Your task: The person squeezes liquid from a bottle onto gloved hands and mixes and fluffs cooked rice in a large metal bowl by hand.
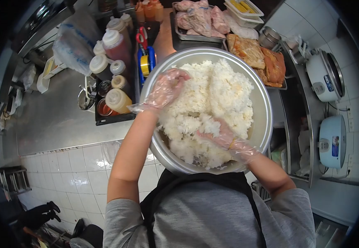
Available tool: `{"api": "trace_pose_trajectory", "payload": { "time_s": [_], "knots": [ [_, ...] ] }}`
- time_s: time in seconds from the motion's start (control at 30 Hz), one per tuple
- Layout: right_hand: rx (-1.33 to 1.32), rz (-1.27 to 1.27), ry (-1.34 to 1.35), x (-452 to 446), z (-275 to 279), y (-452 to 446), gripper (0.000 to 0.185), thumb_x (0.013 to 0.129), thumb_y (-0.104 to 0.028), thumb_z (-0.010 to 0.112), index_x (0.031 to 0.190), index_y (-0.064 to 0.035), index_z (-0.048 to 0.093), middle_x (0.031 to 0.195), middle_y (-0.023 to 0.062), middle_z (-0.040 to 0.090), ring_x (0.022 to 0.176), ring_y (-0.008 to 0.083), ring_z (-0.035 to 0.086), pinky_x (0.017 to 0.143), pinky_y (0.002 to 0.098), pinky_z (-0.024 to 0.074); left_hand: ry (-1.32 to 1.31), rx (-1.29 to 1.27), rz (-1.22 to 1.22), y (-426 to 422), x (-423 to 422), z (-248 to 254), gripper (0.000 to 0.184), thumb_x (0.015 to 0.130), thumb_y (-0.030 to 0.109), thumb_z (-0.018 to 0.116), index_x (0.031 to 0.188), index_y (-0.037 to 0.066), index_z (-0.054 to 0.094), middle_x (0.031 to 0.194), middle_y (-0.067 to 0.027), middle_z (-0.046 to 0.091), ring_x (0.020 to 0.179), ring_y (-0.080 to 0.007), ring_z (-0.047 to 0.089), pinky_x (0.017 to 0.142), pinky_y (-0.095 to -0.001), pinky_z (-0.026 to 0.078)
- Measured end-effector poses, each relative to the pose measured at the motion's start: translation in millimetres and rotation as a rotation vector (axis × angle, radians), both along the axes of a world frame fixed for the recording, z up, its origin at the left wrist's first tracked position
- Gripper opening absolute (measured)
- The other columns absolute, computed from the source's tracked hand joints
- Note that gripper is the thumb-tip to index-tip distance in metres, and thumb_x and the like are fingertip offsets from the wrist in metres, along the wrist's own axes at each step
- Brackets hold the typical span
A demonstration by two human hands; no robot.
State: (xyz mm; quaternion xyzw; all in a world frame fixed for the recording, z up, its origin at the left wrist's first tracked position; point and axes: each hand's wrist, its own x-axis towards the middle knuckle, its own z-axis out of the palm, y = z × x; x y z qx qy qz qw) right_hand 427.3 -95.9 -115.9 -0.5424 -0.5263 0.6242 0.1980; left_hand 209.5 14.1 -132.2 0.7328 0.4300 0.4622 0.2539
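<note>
A large round metal bowl [265, 103] holds a big heap of cooked white rice [229, 91], close against my body. Clear plastic gloves cover both of my hands. My left hand [167, 89] is over the bowl's left side, beside the heap, its fingers curled inward; whatever may be inside them is hidden. Low in the bowl, my right hand [227, 138] is turned partly palm up and cups a clump of rice. Loose rice lies around its fingers, and part of that hand is hidden by the rice.
Left of the bowl, a black crate [115, 118] holds several squeeze bottles [115, 43]. Red-handled scissors [141, 37] and a yellow tape roll [145, 66] stand nearby. Behind are a tray of raw meat [200, 18] and browned meat slabs [258, 58]. Rice cookers [332, 140] are at right.
</note>
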Motion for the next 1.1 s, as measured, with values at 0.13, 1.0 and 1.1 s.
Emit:
{"api": "trace_pose_trajectory", "payload": {
  "time_s": [0.13,1.0,1.1],
  "knots": [
    [0.244,0.249,-0.233,42,21,-4,0.067,0.073,-0.008,0.076,0.130,-0.0004,0.044,0.125,0.0176,0.055,0.116,0.0236,0.053,0.100,0.0344,0.0431,0.033,-0.305,-0.218,-31,9,18,0.010,0.087,0.005,0.061,0.095,0.006,0.066,0.085,-0.0039,0.067,0.081,-0.0093,0.064,0.072,-0.0251,0.051],
    [-0.264,0.298,-0.401,76,22,1,0.107,0.058,-0.043,0.080,0.135,0.0139,0.031,0.122,0.0284,0.053,0.097,0.0329,0.064,0.071,0.0355,0.0561,1.003,-0.869,-0.728,-104,97,2,0.072,0.068,0.057,0.072,0.112,0.001,0.065,0.105,-0.0220,0.066,0.101,-0.0303,0.062,0.093,-0.0343,0.045],
    [-0.105,0.265,-0.272,85,3,0,0.111,0.059,-0.049,0.080,0.137,0.0131,0.030,0.128,0.0302,0.050,0.116,0.0352,0.055,0.096,0.0401,0.0466,1.049,-0.906,-0.762,-108,93,28,0.080,0.068,0.059,0.071,0.118,-0.003,0.061,0.113,-0.0245,0.061,0.107,-0.0324,0.059,0.094,-0.0359,0.045]
  ]
}}
